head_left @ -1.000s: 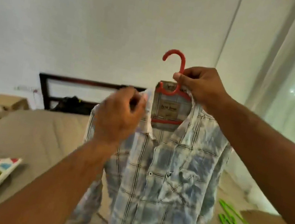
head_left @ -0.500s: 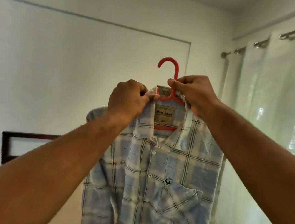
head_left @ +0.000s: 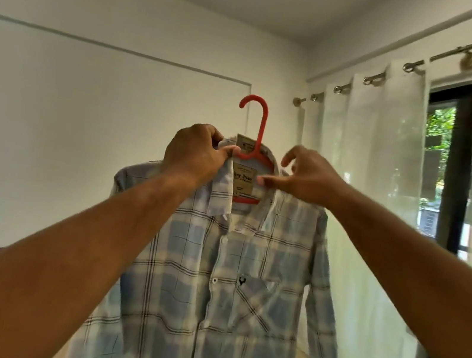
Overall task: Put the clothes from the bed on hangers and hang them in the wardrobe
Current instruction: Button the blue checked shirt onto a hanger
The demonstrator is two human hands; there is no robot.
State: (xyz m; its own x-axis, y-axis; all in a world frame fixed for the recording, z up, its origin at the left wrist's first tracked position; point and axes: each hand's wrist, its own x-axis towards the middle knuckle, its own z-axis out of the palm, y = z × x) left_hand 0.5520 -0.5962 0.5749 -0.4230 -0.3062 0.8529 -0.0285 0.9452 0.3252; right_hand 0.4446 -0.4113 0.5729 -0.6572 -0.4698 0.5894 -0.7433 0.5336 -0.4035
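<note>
- White wall (head_left: pixel 84 106) and curtains (head_left: pixel 388 157) behind; plaid shirt (head_left: pixel 226 286) hangs on red hanger (head_left: pixel 260 126), high in air.
- Left hand (head_left: pixel 197 157) grip pinches the collar; right hand (head_left: pixel 306 178) grip is loose, just beside.
- Better to even both shoulders before carrying.

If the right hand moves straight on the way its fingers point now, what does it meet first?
Probably the shirt: the right hand points left at the label inside its neck, beside the red hanger. The thumb looks almost on the label, though depth is unclear.
</note>
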